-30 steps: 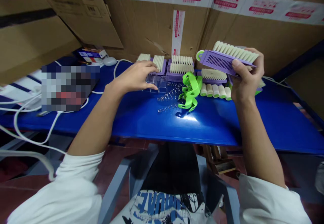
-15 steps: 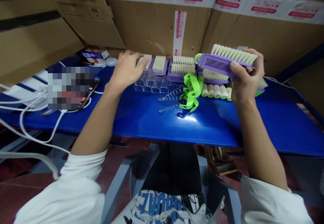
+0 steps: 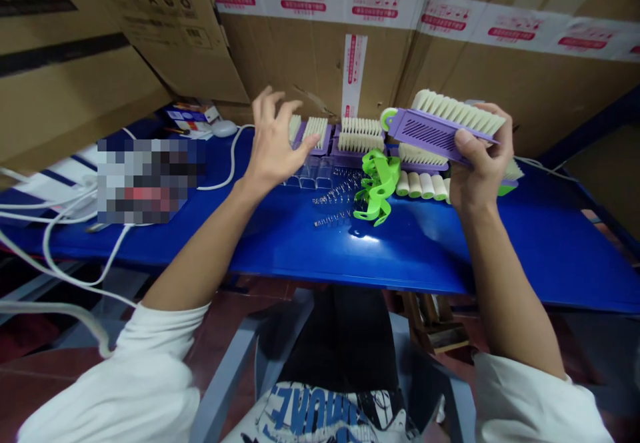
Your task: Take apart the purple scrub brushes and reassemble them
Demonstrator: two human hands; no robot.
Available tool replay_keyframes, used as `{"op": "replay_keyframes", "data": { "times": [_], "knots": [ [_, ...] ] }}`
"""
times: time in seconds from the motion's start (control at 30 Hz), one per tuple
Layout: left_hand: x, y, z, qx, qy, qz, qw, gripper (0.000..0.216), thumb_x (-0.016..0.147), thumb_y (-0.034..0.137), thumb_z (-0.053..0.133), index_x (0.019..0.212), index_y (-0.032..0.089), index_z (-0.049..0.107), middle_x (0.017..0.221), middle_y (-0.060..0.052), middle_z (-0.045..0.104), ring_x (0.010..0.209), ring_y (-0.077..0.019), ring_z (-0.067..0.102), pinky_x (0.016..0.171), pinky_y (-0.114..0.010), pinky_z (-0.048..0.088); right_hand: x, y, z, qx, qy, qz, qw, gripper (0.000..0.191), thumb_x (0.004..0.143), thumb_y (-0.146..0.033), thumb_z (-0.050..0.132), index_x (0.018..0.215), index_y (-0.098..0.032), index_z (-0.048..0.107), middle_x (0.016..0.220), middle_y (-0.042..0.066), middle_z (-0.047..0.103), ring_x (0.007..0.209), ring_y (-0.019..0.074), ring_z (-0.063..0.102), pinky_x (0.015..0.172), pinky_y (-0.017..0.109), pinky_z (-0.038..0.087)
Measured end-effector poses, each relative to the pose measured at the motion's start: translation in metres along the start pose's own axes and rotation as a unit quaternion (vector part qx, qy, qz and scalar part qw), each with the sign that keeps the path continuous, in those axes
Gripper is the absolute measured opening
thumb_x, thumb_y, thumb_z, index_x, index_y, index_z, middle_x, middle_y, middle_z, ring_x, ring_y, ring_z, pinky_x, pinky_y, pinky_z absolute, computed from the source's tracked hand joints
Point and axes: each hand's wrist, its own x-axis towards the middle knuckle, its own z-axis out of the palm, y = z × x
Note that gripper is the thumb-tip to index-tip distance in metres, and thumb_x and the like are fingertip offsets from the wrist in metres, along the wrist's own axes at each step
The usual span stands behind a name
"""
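Observation:
My right hand (image 3: pixel 483 146) grips a purple brush (image 3: pixel 435 136) with cream bristles facing up and a green ring at its left end, lifted above the table. My left hand (image 3: pixel 275 139) has its fingers spread and holds nothing. It hovers in front of the left end of a row of purple brush heads (image 3: pixel 316 131) and partly hides clear plastic pieces (image 3: pixel 316 175). To its right lie metal springs (image 3: pixel 333 196) and a heap of bright green plastic parts (image 3: pixel 375 186). Several cream rollers with green ends (image 3: pixel 425 186) lie below the raised brush.
Cardboard sheets (image 3: pixel 300 56) with printed tape stand behind the blue table (image 3: pixel 310 249). White cables (image 3: pixel 75 276) and a blurred-out patch lie on the left. A white mouse-like object (image 3: pixel 224 128) and small boxes sit at the back left.
My left hand has moved right and lifted from the leftmost brush head, its fingers spreading. My right hand still holds the brush, nearly unmoved. The view has tilted slightly.

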Motion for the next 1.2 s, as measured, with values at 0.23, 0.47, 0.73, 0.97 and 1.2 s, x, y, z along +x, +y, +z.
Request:
{"op": "replay_keyframes", "data": {
  "times": [0.23,0.47,0.73,0.97,1.2],
  "knots": [
    [-0.028,0.059,0.005,-0.258,-0.001,0.215,0.942,0.080,0.102,0.093,0.067,0.158,0.036,0.069,0.173,-0.009,0.066,0.168,-0.0384,0.059,0.126,-0.063,0.064,-0.025,-0.015,0.027,-0.052,-0.051,-0.035,0.997,0.060,0.083,-0.076,0.090,0.128,-0.039,0.074,0.112,0.004,0.064,0.112,0.0317,0.069,0.095,0.052,0.064],
    [-0.031,0.062,0.021,-0.396,0.085,0.173,0.898,0.070,0.095,0.097,0.075,0.124,0.033,0.082,0.119,-0.006,0.085,0.118,-0.0299,0.084,0.105,-0.053,0.071,-0.027,-0.052,0.024,-0.018,-0.201,0.131,0.971,0.058,0.090,-0.087,0.081,0.097,-0.030,0.076,0.081,0.000,0.068,0.073,0.0213,0.067,0.066,0.039,0.058],
    [-0.040,0.072,0.007,-0.529,-0.064,0.078,0.842,0.054,0.085,0.076,0.100,0.098,0.025,0.091,0.090,-0.004,0.082,0.078,-0.0191,0.076,0.069,-0.033,0.061,-0.002,-0.138,0.054,-0.194,-0.426,-0.003,0.884,0.061,0.083,-0.055,0.103,0.138,-0.045,0.079,0.135,-0.002,0.082,0.121,0.0328,0.081,0.108,0.055,0.068],
    [-0.043,0.074,-0.002,-0.508,-0.087,0.128,0.847,0.043,0.082,0.066,0.107,0.095,0.026,0.095,0.085,-0.004,0.080,0.074,-0.0167,0.068,0.065,-0.031,0.051,-0.005,-0.154,0.081,-0.221,-0.466,-0.016,0.857,0.050,0.077,-0.031,0.096,0.121,-0.040,0.075,0.119,0.002,0.077,0.099,0.0329,0.077,0.088,0.052,0.067],
    [-0.044,0.076,0.004,-0.489,-0.112,0.135,0.855,0.042,0.086,0.068,0.104,0.095,0.027,0.095,0.098,-0.007,0.082,0.084,-0.0195,0.069,0.071,-0.036,0.051,0.005,-0.135,0.084,-0.185,-0.483,0.021,0.855,0.054,0.060,-0.026,0.100,0.100,-0.033,0.065,0.096,-0.001,0.071,0.086,0.0260,0.062,0.086,0.048,0.063]
  ]
}}
